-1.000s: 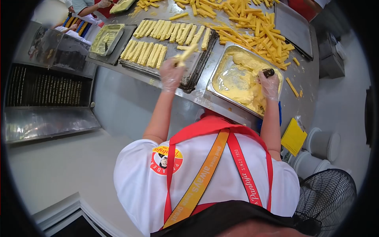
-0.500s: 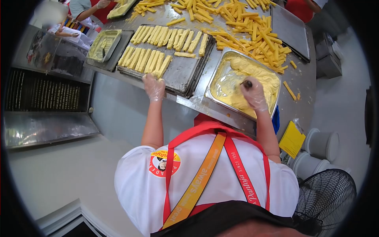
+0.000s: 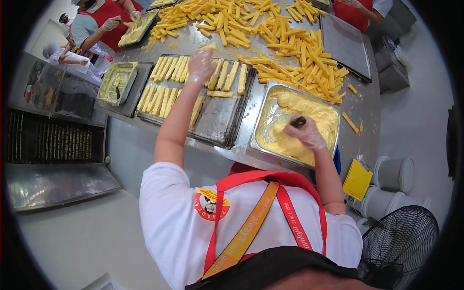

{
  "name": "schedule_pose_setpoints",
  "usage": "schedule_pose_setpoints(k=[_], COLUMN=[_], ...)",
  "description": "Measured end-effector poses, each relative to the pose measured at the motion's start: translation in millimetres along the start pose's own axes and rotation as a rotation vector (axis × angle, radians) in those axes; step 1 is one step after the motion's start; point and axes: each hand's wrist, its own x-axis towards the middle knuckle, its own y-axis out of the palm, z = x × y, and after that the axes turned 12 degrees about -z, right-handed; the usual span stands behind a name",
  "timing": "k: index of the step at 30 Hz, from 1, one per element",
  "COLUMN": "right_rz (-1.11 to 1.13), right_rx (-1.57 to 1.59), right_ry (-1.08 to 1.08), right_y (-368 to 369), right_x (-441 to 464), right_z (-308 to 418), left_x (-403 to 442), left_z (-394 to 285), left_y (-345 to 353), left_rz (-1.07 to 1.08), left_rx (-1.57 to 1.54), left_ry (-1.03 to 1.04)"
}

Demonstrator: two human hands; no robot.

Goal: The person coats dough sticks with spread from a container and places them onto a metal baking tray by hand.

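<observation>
My gloved left hand [image 3: 202,66] reaches across the baking tray [image 3: 215,118], its fingers closed around a pale yellow stick [image 3: 209,47] just beyond the tray's far edge. Two rows of yellow-coated sticks [image 3: 157,100] lie on that tray, partly covered by my forearm. In the metal pan [image 3: 257,116] to the right is thick yellow batter [image 3: 321,116]. Over it, my gloved right hand [image 3: 308,134] grips a tool with a dark handle [image 3: 298,122]; the tool's working end is hidden.
A large pile of orange-yellow sticks [image 3: 282,36] covers the table's far side. Another batter pan [image 3: 118,83] stands left, a flat tray [image 3: 345,43] at far right. Co-workers [image 3: 108,24] stand across the table. White buckets [image 3: 394,173] and a fan [image 3: 403,241] are on my right.
My left hand has moved forward from the tray's near edge to the stick beyond it. The right hand has shifted slightly within the pan, still holding the tool. The view has tilted upward.
</observation>
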Motion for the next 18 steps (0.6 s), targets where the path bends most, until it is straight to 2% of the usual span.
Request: schedule_pose_setpoints(k=[2, 3, 4, 6, 9, 12, 13, 14, 15, 16, 17, 18], right_rz=[-0.288, -0.461, -0.626, -0.713, -0.546, -0.347, -0.413, -0.520, -0.666, -0.757, -0.787, -0.740], right_rx=[0.161, 0.123, -0.128, -0.479, -0.692, -0.033, 0.032, -0.060, -0.048, -0.286, -0.522, -0.625], right_ry=[0.044, 0.017, -0.055, -0.085, -0.583, -0.050, 0.028, 0.105, 0.021, -0.039, -0.118, -0.325], right_y=[-20, -35, -51, -36, -1, 4, -8, -24, -36, -45, -39, -29], right_x=[26, 33, 42, 30, 11, 4, 10, 17, 22, 25, 21, 21], right_z=[-26, -30, -41, -4, -1, -18, -25, -29, -37, -38, -16, -16], left_x=[42, 60, 71, 78, 85, 84, 83, 81, 76, 69, 69, 76], left_z=[-17, -22, -10, 18, 15, 23, 29, 35, 42, 48, 52, 37], left_y=[14, 22, 51, 123, 145, 168, 178, 190, 199, 208, 211, 169], left_rz=[0.338, 0.506, 0.572, 0.706, 0.787, 0.765, 0.726, 0.686, 0.644, 0.573, 0.497, 0.440], left_rx=[0.118, 0.178, 0.193, 0.226, 0.307, 0.325, 0.286, 0.252, 0.224, 0.256, 0.296, 0.277], left_ry=[-0.107, -0.159, -0.135, -0.086, -0.057, -0.044, -0.040, -0.042, -0.050, -0.035, -0.022, -0.064])
